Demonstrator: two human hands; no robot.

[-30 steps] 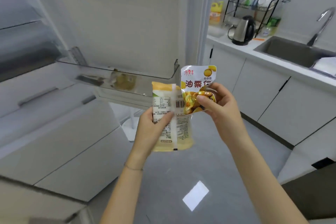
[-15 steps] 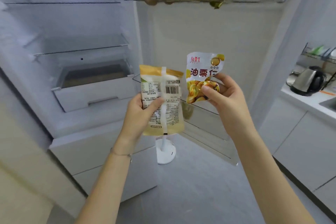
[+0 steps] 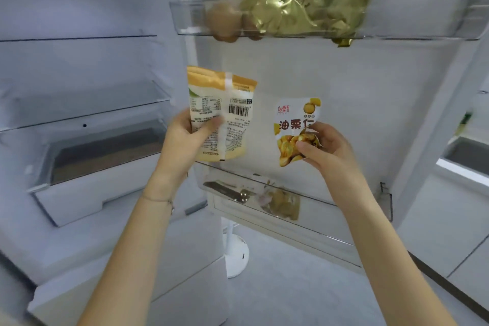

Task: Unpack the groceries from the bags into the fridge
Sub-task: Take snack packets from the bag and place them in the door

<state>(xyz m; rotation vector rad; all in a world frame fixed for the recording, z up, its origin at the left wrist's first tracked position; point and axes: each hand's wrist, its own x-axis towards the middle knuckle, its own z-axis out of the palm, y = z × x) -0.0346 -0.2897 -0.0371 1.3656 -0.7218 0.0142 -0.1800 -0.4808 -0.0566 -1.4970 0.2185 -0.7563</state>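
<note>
My left hand [image 3: 182,137] grips a pale yellow snack packet [image 3: 227,103] with its barcode side facing me, held upright in front of the open fridge. A smaller white and yellow chestnut packet [image 3: 293,124] is pinched by its lower corner in my right hand [image 3: 325,148], raised before the inner face of the fridge door. The two packets are apart. Below my right hand runs the lower door bin [image 3: 330,209], which holds a small yellowish packet [image 3: 283,204]. The upper door bin [image 3: 397,21] carries gold foil bags [image 3: 299,10] and brown eggs [image 3: 225,18].
Glass shelves [image 3: 79,114] and a white drawer [image 3: 87,190] fill the fridge interior at left. A white round stand base [image 3: 236,254] sits on the grey floor under the door. White kitchen cabinets [image 3: 444,233] and a sink edge [image 3: 465,156] lie at the right.
My view swung from the kitchen to the open fridge and closer in. Both hands rose with their packets, and the two packets moved apart, the chestnut packet going right.
</note>
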